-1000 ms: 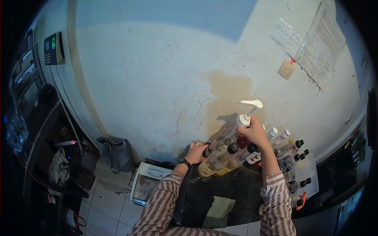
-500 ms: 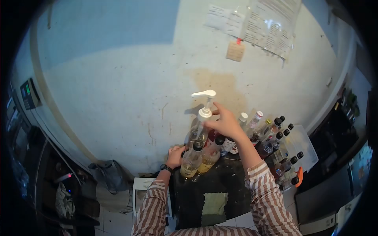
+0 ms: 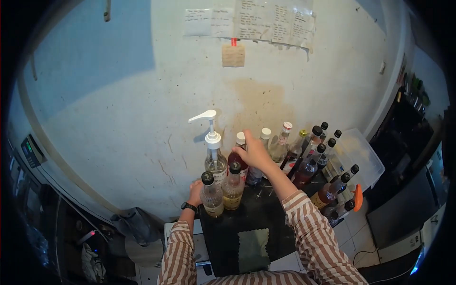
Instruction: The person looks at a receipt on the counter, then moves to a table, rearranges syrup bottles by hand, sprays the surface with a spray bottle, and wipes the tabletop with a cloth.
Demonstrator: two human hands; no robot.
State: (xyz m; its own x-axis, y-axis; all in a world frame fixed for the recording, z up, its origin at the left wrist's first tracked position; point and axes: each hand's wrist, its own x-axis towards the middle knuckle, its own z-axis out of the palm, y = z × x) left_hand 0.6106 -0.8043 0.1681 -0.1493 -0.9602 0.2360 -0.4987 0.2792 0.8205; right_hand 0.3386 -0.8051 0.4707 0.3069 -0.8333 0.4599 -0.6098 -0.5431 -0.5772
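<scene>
My right hand (image 3: 256, 153) is at the neck of a red bottle (image 3: 238, 157) with a white cap, thumb across its front and index finger raised beside the cap, with a gap between them. The other fingers are hidden. Left of it stands a clear bottle (image 3: 216, 166) with a white pump (image 3: 212, 137) in its mouth. Two black-capped bottles of yellowish liquid, one left (image 3: 212, 197) and one right (image 3: 232, 190), stand in front. My left hand (image 3: 195, 194) is beside the left one, against the wall side, its fingers mostly hidden.
More bottles (image 3: 279, 148) stand in rows to the right, beside a clear plastic bin (image 3: 363, 156) and an orange object (image 3: 357, 198). A green cloth (image 3: 253, 249) lies on the black tabletop (image 3: 280, 221). Papers (image 3: 256, 21) hang on the wall.
My right hand has left the white pump and is now at the red bottle to its right. The pump stands upright in the clear bottle. The view has swung right.
</scene>
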